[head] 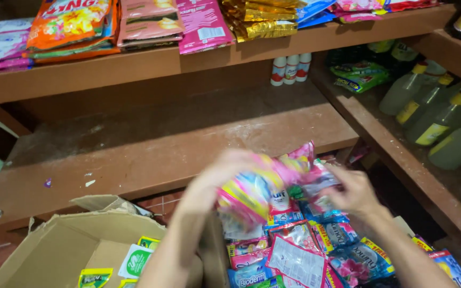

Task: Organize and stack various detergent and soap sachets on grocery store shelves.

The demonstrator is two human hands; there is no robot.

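My left hand grips a bundle of pink, yellow and white sachet packets, held above an open box; the bundle is blurred by motion. My right hand touches the same bundle from the right, fingers closed on its edge. Below both hands lies a heap of loose sachets in pink, blue and red.
A brown wooden shelf, dusty, lies ahead. The upper shelf carries stacked colourful packets. A side shelf at right holds several bottles. An open cardboard box with green sachets sits at lower left. Three small white bottles stand at the back.
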